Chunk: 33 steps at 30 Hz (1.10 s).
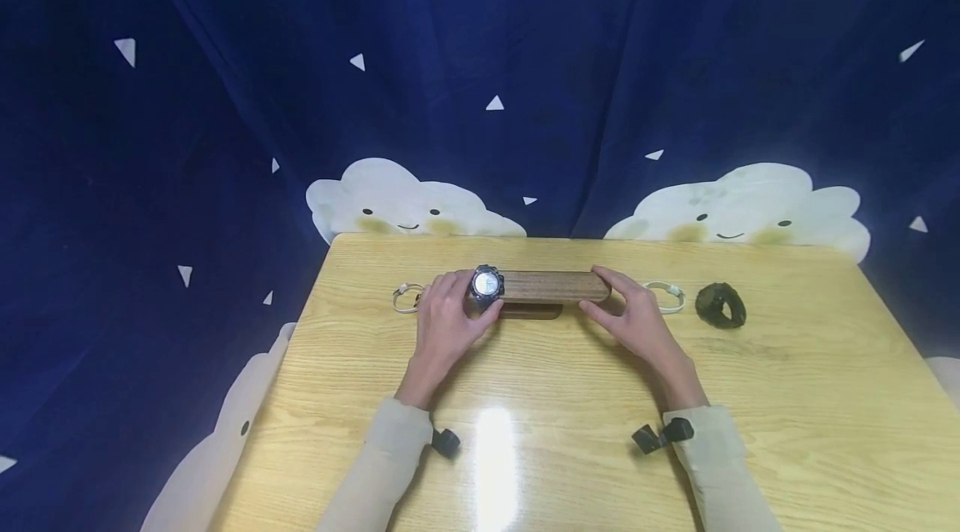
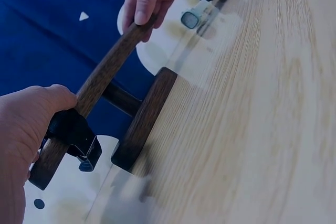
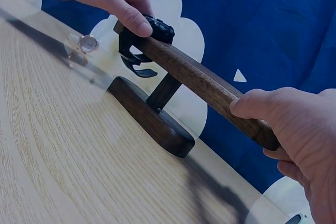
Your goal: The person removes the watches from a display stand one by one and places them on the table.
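A dark wooden T-shaped watch stand [image 1: 558, 287] has its bar raised on a post over a flat base [image 3: 152, 116]. A black wristwatch [image 1: 487, 283] sits on the left part of the bar, its face up. Below the bar its strap [image 3: 134, 59] hangs curled, the ends apart. My left hand [image 1: 442, 323] holds the watch against the bar, the thumb lying beside it on the wood; some fingers are hidden behind. My right hand [image 1: 637, 319] grips the bar's right end, thumb in front and fingers behind.
A white-strapped watch [image 1: 407, 298] lies to the left of the stand, and another white-strapped watch [image 1: 667, 297] lies beyond my right hand. Farther right lies a dark looped band [image 1: 720, 305]. The wooden table [image 1: 585, 449] ends at a blue cloud-patterned curtain [image 1: 480, 82].
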Tool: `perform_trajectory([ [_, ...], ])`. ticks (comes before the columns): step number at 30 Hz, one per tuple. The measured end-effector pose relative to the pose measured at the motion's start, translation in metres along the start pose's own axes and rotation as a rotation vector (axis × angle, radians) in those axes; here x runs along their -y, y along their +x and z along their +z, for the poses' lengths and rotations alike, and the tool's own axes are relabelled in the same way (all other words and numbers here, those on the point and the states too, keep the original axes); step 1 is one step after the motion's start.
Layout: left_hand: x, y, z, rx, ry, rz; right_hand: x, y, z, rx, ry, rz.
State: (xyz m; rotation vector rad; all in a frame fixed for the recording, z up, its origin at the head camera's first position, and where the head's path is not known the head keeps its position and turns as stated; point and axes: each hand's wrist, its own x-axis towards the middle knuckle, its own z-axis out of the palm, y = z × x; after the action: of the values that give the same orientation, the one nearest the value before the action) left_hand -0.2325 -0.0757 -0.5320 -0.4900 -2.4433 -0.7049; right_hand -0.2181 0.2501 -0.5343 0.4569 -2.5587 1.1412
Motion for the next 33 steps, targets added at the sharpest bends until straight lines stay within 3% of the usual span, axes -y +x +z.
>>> perform_trajectory([
  [33,0.0078,-0.0015,-0.0086,0.012,0.038,-0.014,0.0004,-0.0004,-0.0006,0.003,0.016,-0.008],
])
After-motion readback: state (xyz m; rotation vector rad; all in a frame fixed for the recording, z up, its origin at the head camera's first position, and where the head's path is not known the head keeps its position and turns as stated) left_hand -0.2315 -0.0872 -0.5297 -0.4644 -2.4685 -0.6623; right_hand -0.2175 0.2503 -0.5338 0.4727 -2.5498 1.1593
